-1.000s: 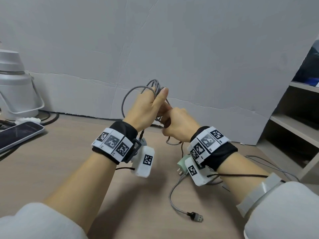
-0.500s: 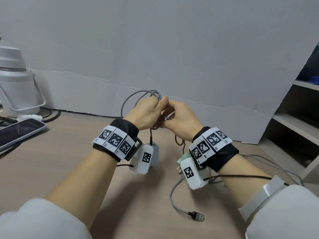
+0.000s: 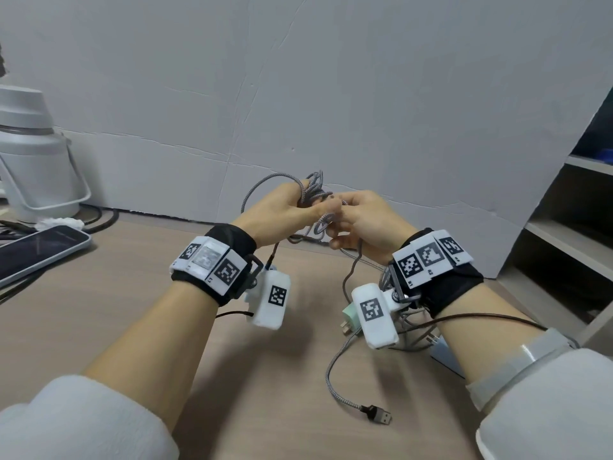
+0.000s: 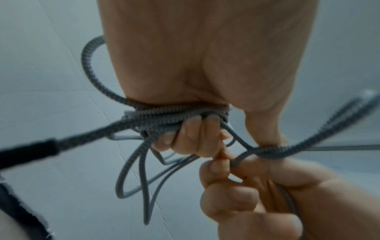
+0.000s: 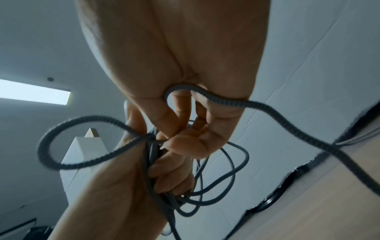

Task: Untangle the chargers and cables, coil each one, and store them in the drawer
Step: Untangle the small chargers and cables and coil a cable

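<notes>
Both hands are raised above the wooden desk [image 3: 99,327], meeting at a grey braided cable [image 3: 313,195]. The left hand [image 3: 278,214] has its fingers curled round a bunch of several loops of it, gripped tight against the palm. The right hand [image 3: 368,224] pinches a strand just beside that bunch, thumb against curled fingers. From there the cable hangs down to the desk, where its black USB plug [image 3: 378,416] lies loose. A pale green charger [image 3: 351,318] sits on the desk under the right wrist, partly hidden. Open shelves [image 3: 564,240] stand at the right; their contents are too dark to tell. No drawer can be seen.
</notes>
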### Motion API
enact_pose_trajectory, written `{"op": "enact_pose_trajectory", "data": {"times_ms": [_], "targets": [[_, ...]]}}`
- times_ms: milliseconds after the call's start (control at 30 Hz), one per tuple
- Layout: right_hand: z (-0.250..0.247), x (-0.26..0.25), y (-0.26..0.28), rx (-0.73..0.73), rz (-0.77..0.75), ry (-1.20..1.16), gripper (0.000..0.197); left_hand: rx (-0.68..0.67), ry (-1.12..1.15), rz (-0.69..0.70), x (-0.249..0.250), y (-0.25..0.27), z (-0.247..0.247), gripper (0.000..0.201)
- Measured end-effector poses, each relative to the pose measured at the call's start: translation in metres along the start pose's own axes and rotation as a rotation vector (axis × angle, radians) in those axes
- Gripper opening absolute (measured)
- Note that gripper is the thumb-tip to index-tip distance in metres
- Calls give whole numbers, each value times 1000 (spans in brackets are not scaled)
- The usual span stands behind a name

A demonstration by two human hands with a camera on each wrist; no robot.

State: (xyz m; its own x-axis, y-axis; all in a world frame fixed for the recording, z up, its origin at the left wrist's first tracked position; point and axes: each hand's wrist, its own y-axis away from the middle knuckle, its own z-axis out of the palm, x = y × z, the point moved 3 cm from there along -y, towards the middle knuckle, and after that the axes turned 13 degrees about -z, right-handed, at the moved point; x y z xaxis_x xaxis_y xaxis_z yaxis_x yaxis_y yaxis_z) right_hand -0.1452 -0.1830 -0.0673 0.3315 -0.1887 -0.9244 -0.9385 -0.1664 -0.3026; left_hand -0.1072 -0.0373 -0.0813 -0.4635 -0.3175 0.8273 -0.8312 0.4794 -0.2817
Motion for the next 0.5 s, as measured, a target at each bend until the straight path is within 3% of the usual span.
{"op": "enact_pose_trajectory", "data": {"times_ms": [200,300,400,500], "targets": [[-19,10,2,170,-38,-80,7,-58,117,38,2,9,-19,28],[-18,7,2,181,-108,246,11,-48,203,22,1,8,-17,31],[-3,3,0,49,-233,711,23,86,236,16,7,3,-11,32],[12,-5,2,-11,-315,646,29,230,213,41,13,0,-5,32]]}}
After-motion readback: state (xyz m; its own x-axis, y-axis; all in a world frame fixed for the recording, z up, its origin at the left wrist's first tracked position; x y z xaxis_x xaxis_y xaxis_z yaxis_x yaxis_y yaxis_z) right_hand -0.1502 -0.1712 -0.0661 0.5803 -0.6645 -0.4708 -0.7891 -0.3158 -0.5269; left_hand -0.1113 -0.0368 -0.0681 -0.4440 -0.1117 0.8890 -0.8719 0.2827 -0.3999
